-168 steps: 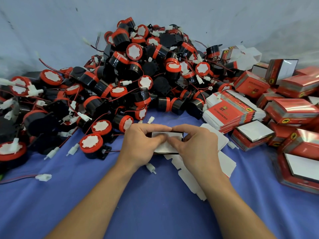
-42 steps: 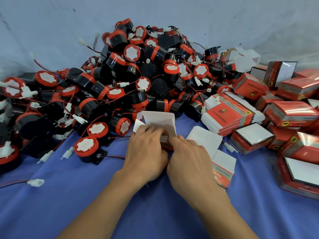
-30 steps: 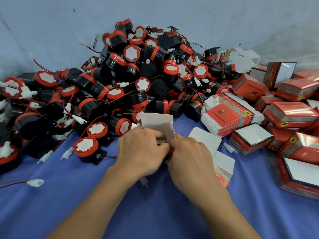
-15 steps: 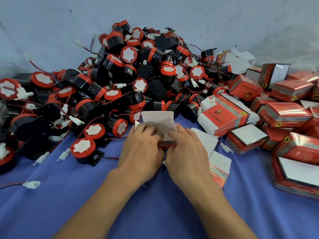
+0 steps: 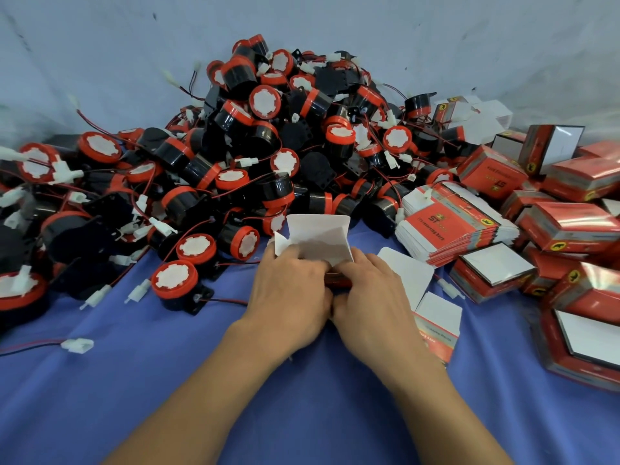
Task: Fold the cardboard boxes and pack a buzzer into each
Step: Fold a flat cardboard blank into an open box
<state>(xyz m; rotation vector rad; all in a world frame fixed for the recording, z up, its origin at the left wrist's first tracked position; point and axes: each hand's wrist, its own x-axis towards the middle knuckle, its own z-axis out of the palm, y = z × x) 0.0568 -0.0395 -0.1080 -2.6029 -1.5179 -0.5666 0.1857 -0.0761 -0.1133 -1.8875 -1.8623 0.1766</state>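
Blue cloth-covered desk (image 5: pixel 134 397) sits nearest me, with both forearms coming in over it. On my feed the left hand (image 5: pixel 288 297) and the right hand (image 5: pixel 372 297) sit knuckle to knuckle, touching. The fingers of both are curled down and clamped on one cardboard box (image 5: pixel 318 241) between them. The box rests on the desk at the foot of the buzzer heap (image 5: pixel 268 146). A strip of its red print shows low between the fingertips. Its white inner flap stands up past the fingers, tilted away from me, and a small side flap pokes out on the left hand's side. I cannot tell if a buzzer is inside, since the hands cover the body.

Just beside the right hand lies a flat box blank (image 5: pixel 436 313), white side up with red print along its near edge. Off to the left a loose white connector (image 5: pixel 79 345) lies on a red-black wire, well apart from the hands. A single buzzer (image 5: pixel 174 283) stands left of the left hand and does not touch it. It has a black body and a red cap with a white face, turned upward.

Further back on the right is a stack of flat boxes (image 5: pixel 446 226), red side up, leaning against the heap's edge. Right of that are folded boxes (image 5: pixel 570 226), red and jumbled, some showing white faces. The heap itself is black-and-red buzzers tangled with wires and white plugs, piled up against a pale grey-blue backdrop (image 5: pixel 100 45).
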